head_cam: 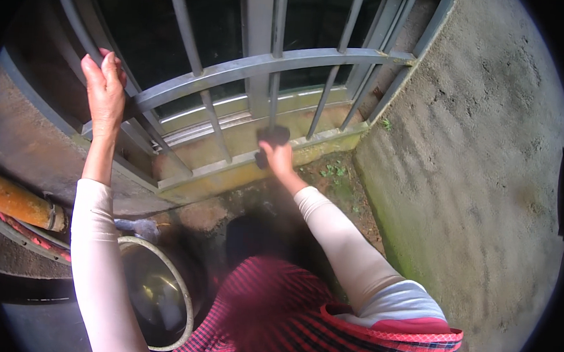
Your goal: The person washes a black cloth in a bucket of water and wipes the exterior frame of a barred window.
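My left hand (105, 90) is wrapped around a vertical metal bar at the left of a window grille (249, 62). Lower down and to the right, my right hand (280, 159) grasps a dark, blurred thing (277, 135), perhaps a cloth. That dark thing lies against a vertical bar near the grille's bottom rail (244, 160); its exact shape cannot be made out. Behind the bars is a framed window with dark glass (208, 24) and a pale sill.
A round bucket (187, 295) holding liquid stands by my left forearm. An orange pipe (15, 195) and coiled hoses (25, 239) lie at the far left. To the right rises a rough concrete wall (455, 161). Small weeds (335, 171) grow beneath the window.
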A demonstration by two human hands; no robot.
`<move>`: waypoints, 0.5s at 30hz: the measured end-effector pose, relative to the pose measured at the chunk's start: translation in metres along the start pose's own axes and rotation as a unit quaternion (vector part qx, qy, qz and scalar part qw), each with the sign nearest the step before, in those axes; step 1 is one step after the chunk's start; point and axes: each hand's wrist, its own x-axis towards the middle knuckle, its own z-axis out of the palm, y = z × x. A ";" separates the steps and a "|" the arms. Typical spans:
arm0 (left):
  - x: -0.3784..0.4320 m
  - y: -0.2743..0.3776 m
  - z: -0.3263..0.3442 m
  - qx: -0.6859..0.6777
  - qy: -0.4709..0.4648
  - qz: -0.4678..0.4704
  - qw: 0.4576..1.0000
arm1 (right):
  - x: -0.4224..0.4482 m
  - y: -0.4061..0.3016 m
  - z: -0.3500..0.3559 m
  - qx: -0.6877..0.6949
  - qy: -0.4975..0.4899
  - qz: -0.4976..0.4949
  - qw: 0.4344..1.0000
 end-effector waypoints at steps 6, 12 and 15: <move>0.007 -0.006 -0.019 -0.028 -0.074 -0.028 0.996 | -0.040 -0.034 -0.021 0.023 -0.033 0.072 0.997; 0.007 -0.002 -0.022 0.003 -0.077 -0.040 0.996 | -0.010 -0.165 -0.044 0.330 -0.056 -0.026 0.942; 0.006 0.001 -0.020 0.033 -0.084 -0.033 0.995 | 0.059 -0.237 -0.044 0.453 -0.130 0.026 0.881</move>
